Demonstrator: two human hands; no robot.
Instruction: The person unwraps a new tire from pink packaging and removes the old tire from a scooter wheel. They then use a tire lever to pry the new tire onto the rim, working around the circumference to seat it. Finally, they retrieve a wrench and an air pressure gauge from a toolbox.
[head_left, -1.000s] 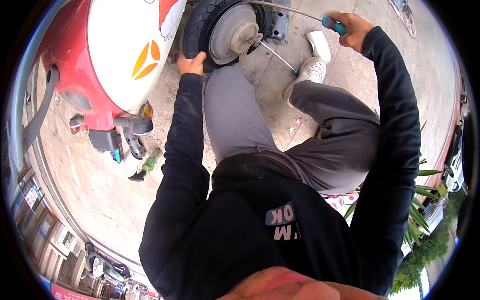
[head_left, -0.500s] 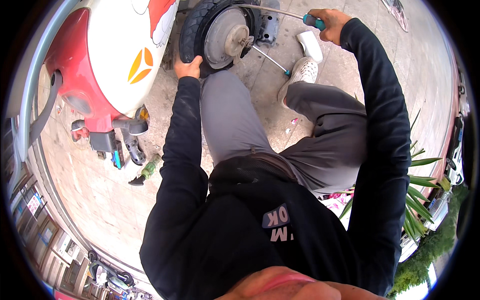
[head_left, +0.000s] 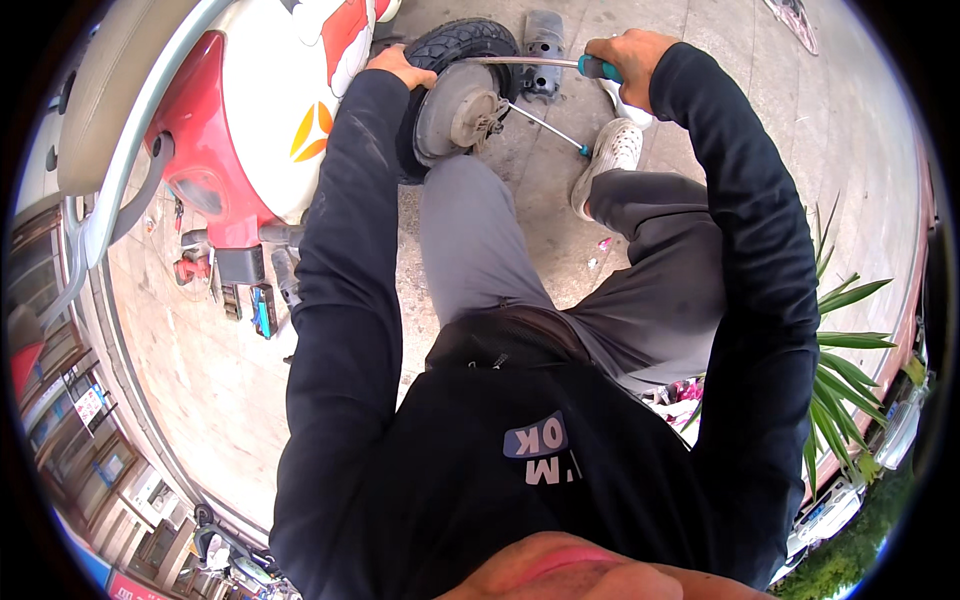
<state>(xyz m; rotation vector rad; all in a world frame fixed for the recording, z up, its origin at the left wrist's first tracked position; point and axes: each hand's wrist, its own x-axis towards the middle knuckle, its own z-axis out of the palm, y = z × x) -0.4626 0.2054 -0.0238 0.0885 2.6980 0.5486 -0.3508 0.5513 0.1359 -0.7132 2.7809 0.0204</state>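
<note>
Beige paving [head_left: 200, 370] runs under everything you've got going on; the red and white scooter [head_left: 265, 125] takes up your upper left, with a grey trim bar curving round it; your grey trousers [head_left: 470, 235] are spread apart below, and a spiky green plant [head_left: 850, 350] sticks out past your right arm; the wheel [head_left: 455, 110] is at the top, just right of the scooter and right by your left knee, grimy hub face showing and black tyre [head_left: 465, 42] around it; your long metal lever [head_left: 530, 61] reaches sideways to the tyre at the rim, teal handle end out to the right; a second, thinner metal tool [head_left: 545, 125] slants from beside the hub down toward your shoe, its blue-green end near the toe; past the tyre there's a dark perforated cover [head_left: 543, 32] lying on the ground; your white holey shoe [head_left: 617, 148] is planted to the right; your right hand [head_left: 632, 65] is closed round the lever's handle, and your left hand [head_left: 403, 67] is gripping the tyre's left side, thumb toward the hub, other fingers mostly hidden; smallest of all, pink scraps [head_left: 604, 243] between your legs.
</note>
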